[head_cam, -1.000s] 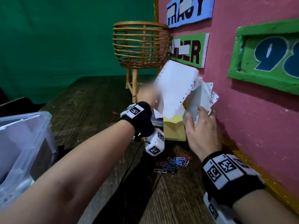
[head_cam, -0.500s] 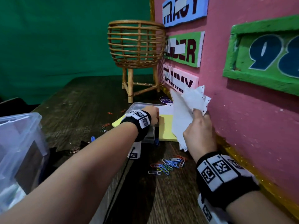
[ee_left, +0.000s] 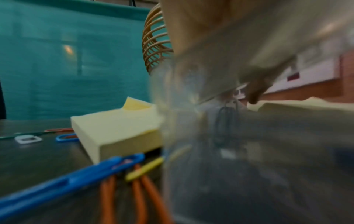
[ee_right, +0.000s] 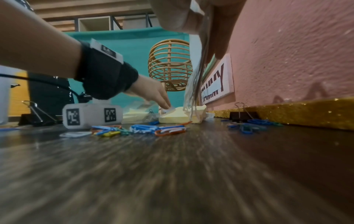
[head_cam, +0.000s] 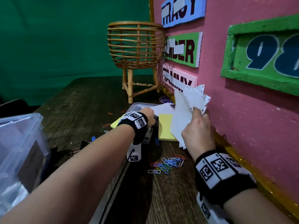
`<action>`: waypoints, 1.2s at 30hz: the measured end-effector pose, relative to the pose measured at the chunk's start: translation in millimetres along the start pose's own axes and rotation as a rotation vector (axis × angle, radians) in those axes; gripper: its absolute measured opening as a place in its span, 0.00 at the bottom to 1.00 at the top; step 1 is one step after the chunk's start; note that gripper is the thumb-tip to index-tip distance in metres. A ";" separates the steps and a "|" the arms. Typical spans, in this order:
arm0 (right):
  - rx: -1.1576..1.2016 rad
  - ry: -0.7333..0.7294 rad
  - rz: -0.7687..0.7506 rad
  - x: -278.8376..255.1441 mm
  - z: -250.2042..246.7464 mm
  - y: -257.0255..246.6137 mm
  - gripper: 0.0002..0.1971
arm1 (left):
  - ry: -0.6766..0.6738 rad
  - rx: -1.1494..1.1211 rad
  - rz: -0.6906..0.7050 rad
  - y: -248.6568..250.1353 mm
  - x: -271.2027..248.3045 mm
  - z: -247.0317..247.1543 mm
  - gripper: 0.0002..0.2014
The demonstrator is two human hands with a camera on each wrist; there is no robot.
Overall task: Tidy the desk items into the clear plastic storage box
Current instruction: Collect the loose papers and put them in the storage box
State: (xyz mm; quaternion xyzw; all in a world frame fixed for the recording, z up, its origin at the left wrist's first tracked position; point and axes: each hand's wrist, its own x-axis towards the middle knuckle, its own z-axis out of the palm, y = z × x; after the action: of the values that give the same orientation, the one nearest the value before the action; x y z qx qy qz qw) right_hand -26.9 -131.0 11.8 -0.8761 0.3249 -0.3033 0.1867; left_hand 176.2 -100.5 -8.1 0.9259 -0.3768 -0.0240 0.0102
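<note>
Right hand [head_cam: 198,131] pinches the crumpled white perforated paper sheets [head_cam: 184,113] at 1 o'clock, probably lifting them boxward; left hand [head_cam: 148,116] fingers reach more paper, grip unclear.

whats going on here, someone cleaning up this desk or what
A person is partway through tidying a wooden desk. The right hand holds a bunch of white perforated paper sheets upright beside the pink wall. The left hand reaches down to more paper lying by the yellow sticky-note pads. Coloured paper clips lie scattered on the desk, and the clear storage box stands at the left.
</note>
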 end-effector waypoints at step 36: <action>0.949 -0.575 -0.004 -114.6 -46.5 -15.8 0.12 | 0.278 -0.380 0.218 -1.9 -269.8 -86.8 0.37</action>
State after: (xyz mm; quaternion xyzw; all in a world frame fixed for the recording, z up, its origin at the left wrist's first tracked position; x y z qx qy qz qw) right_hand -119.3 -47.5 7.8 -0.7440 0.0869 -0.1651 0.6416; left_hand -10.8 89.3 88.4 0.8556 -0.4582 0.0345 0.2383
